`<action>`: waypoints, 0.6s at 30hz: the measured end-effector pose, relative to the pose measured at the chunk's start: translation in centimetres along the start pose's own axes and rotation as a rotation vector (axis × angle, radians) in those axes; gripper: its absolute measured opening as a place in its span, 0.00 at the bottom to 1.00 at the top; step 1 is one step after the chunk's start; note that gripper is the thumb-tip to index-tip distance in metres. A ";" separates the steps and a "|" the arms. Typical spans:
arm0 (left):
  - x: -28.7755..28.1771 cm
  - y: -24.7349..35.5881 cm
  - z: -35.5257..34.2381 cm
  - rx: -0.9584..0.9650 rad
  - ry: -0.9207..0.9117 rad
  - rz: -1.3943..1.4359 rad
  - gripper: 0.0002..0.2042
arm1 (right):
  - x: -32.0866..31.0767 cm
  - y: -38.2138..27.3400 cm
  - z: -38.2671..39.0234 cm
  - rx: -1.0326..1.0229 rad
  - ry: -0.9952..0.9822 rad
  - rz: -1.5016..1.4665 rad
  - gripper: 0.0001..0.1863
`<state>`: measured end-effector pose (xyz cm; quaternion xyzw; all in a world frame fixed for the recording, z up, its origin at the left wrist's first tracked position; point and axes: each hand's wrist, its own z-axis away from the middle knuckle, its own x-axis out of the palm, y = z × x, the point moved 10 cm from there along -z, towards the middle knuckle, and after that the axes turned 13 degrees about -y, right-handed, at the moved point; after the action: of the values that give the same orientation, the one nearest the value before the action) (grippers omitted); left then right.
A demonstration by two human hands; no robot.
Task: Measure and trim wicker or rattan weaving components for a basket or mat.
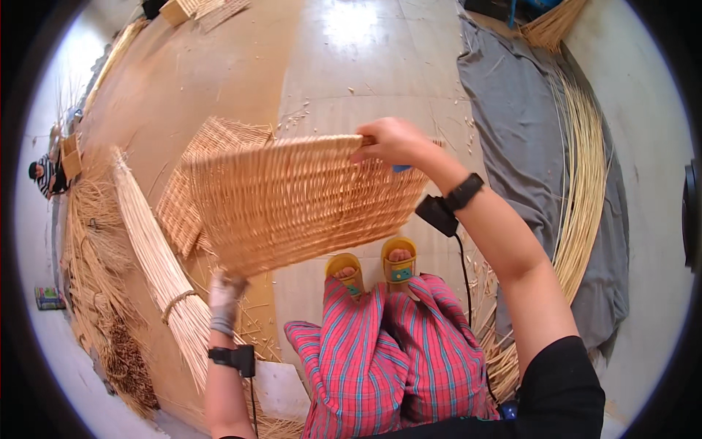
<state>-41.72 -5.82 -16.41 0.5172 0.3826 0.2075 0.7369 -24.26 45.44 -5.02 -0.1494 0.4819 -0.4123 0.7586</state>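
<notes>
A flat, rectangular woven wicker panel (pixel 314 197) is held up tilted above the floor in front of my feet. My right hand (pixel 398 141) grips its upper edge toward the right, fingers curled over the rim. At the lower left corner, my left hand (pixel 227 289), in a pale glove, is closed on the panel; its fingers are slightly smeared by motion. Behind the raised panel, more woven panels (pixel 178 192) lie on the floor, partly hidden by it. A small blue thing (pixel 401 168) shows just below my right hand.
Left, a tied bundle of pale rods (pixel 157 252) lies beside heaps of loose fibre (pixel 99 293). Right, long rods (pixel 585 183) rest on a grey cloth (pixel 504 124). Scraps litter the floor. Another person (pixel 50 174) sits far left. A cable (pixel 465 274) hangs from my right wrist.
</notes>
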 end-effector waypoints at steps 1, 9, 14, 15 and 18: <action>1.8 -2.7 0.7 -0.110 -0.029 -0.168 0.15 | 0.7 -0.8 -0.6 0.045 -0.055 0.213 0.20; 15.6 17.0 -2.1 0.221 0.215 -0.650 0.39 | 8.7 1.3 -3.8 0.038 -0.046 0.465 0.23; 18.1 15.1 -7.3 0.034 -0.213 -0.999 0.36 | 12.8 0.8 -5.0 0.043 -0.066 0.465 0.23; 18.0 12.9 -8.0 0.041 -0.257 -0.983 0.34 | 12.9 0.9 -4.6 0.022 -0.037 0.381 0.23; 19.7 12.4 -8.6 0.088 -0.233 -1.013 0.27 | 13.0 2.1 -3.8 -0.021 -0.008 0.368 0.22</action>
<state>-35.04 17.84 -13.36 0.3173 0.5088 -0.2504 0.7601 -23.94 37.32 -16.08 -0.0683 0.5024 -0.2611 0.8215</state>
